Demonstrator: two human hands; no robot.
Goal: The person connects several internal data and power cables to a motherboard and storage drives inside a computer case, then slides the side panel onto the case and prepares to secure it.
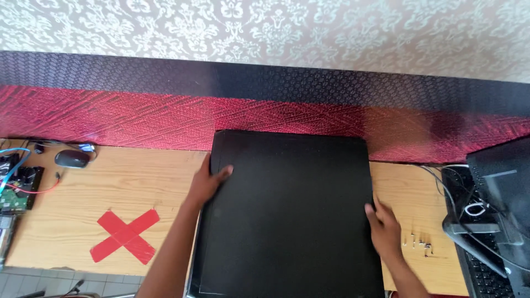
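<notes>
Black flat panel [290,215], looks like a computer case side, lies on the wooden tabletop [127,182]; its near edge runs off the bottom of frame, so full length is not visible, and whatever sits under it is hidden. Left hand [208,185] is on the panel's left edge near the far corner, thumb on top, fingers wrapped over the side and mostly out of sight, so gripping the edge. Right hand [383,226] presses at the right edge lower down, fingers bent against the side; can't tell if they curl under it. Both forearms cut off at bottom. Far edge of the panel sits just short of the red textured wall band [110,118]. Left of the panel: open wood with a red tape cross [127,235], well apart from the hand. Far left corner: a black mouse [72,159], a bare circuit board [16,190] with red and blue wires, partly cropped by the frame. Right of the panel: narrow strip of wood with a few small screws [422,243], hard to make out, just beside the right hand. Beyond that a keyboard [480,276] and a dark monitor [502,182] with cables, both cut off at the right edge. Above the red band a black band, then pale damask wallpaper [276,27].
</notes>
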